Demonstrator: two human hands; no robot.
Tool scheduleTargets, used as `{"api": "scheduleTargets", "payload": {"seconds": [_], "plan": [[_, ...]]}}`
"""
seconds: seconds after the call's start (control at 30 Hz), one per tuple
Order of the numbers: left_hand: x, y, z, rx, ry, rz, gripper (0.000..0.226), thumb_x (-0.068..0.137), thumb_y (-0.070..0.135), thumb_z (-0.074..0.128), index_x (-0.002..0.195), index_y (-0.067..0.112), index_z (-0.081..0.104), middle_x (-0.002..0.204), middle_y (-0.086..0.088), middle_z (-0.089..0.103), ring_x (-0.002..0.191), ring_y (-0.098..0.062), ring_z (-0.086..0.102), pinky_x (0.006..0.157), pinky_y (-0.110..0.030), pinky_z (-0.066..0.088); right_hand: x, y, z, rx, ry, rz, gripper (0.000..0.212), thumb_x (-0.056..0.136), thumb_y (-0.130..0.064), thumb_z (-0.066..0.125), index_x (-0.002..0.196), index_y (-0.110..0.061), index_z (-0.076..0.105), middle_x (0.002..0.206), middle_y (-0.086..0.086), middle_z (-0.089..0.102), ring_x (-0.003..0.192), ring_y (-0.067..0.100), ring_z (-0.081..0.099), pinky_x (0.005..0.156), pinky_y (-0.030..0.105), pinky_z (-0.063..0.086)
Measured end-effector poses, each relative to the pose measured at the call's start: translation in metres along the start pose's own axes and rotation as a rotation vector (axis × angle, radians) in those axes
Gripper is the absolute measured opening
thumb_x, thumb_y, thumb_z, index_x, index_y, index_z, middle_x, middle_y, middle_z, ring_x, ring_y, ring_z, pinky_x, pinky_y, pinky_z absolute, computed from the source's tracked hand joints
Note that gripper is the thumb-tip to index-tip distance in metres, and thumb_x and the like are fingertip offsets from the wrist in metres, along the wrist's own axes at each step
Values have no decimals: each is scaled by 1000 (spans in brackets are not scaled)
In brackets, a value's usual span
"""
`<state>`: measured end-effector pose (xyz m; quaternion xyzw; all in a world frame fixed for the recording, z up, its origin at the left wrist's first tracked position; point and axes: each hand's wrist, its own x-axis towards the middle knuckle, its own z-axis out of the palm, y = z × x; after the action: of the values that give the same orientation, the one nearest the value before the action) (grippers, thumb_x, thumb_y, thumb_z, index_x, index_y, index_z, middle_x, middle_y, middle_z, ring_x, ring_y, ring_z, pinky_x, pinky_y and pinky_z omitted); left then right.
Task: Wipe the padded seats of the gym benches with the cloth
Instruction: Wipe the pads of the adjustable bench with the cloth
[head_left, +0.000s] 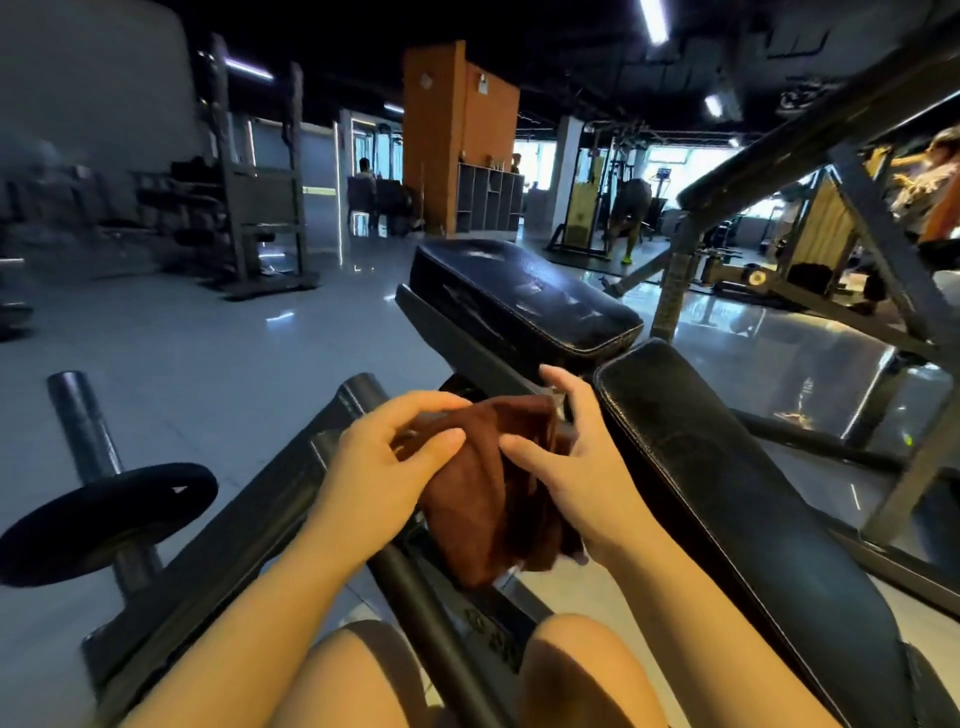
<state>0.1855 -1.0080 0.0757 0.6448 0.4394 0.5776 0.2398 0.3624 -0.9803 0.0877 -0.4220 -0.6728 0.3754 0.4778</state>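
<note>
Both hands, left hand and right hand, pinch the brown cloth between them; padded seat beyond, long pad right, weight plate left.

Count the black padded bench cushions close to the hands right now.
2. A smaller seat pad sits ahead of the hands, and a long pad runs along the right, beside the right hand. Another padded bar shows upper right; more may be hidden.

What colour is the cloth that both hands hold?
The cloth is dark reddish brown, plain with no pattern; the head view shows it.
</note>
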Motion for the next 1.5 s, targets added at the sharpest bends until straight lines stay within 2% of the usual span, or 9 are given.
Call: {"api": "scheduleTargets", "payload": {"seconds": [0.13, 0.3, 0.47, 0.6, 0.8, 0.97, 1.2, 1.37, 1.5], "plan": [[6, -3, -9, 83, -3, -26, 23, 88, 18, 68, 102, 37, 69, 100, 18, 71, 100, -8, 66, 86, -27, 54, 8, -2, -3, -159, -17, -157, 16, 90, -23, 67, 97, -36, 73, 99, -18, 68, 100, -1, 59, 91, 27, 48], [14, 4, -23, 50, -39, -88, 15, 82, 26, 72, 95, 33, 72, 94, 16, 72, 93, -6, 68, 76, -22, 57, 15, -19, -14, -443, 18, -267, 25, 90, -32, 64, 87, -56, 60, 97, -19, 52, 94, -5, 49, 73, 9, 37], [24, 9, -30, 201, -289, -150, 42, 50, 52, 84, 88, 35, 72, 87, 14, 74, 79, -8, 71, 76, -24, 56, 34, -41, -33, -162, -4, -210, 15, 93, -10, 64, 90, -22, 73, 61, -1, 65, 49, 12, 61, 46, 23, 49], [40, -5, -21, 256, -91, -94, 24, 63, 46, 85, 78, 33, 71, 76, 7, 71, 69, -10, 67, 71, -34, 57, 53, -61, -52, -105, 151, -296, 22, 90, -3, 66, 82, -22, 72, 68, -6, 69, 62, 10, 67, 60, 22, 56], [100, 18, 19, 226, 168, 46, 14, 82, 40, 70, 76, 32, 61, 92, 13, 53, 85, -1, 54, 72, -14, 40, 136, -96, -75, -436, 407, -450, 10, 92, -15, 66, 89, -24, 69, 88, -2, 68, 78, 14, 67, 68, 23, 53], [124, -14, 21, 427, 83, -24, 29, 82, 54, 64, 79, 25, 62, 88, 10, 58, 80, -5, 56, 68, -25, 46, 194, -58, -38, -953, 55, -168, 58, 92, -30, 66, 142, -15, 42, 144, 12, 39, 131, 29, 41, 101, 31, 33], [129, -51, -18, 534, -38, 61, 41, 75, 71, 44, 81, 35, 61, 90, 19, 57, 85, 2, 54, 68, -16, 41, 151, -15, -40, -914, -22, -77, 57, 102, -48, 33, 153, -23, 27, 162, -4, 19, 149, 8, 12, 122, 32, 8], [151, -78, -46, 662, 92, 465, 41, 87, 55, 46, 88, 21, 68, 89, 9, 63, 81, -10, 60, 71, -21, 44, 172, -17, -54, -995, -93, 175, 68, 98, -59, 24, 156, -26, 14, 165, -1, 2, 151, 16, 0, 122, 34, 0], [153, -118, -53, 748, 123, 465, 57, 96, 60, 32, 112, 15, 64, 110, -5, 62, 103, -23, 55, 83, -35, 43, 212, -24, -32, -1266, -30, 219, 66, 102, -55, 13, 149, -14, 35, 164, 5, 5, 151, 23, 4, 118, 51, 0]]}}
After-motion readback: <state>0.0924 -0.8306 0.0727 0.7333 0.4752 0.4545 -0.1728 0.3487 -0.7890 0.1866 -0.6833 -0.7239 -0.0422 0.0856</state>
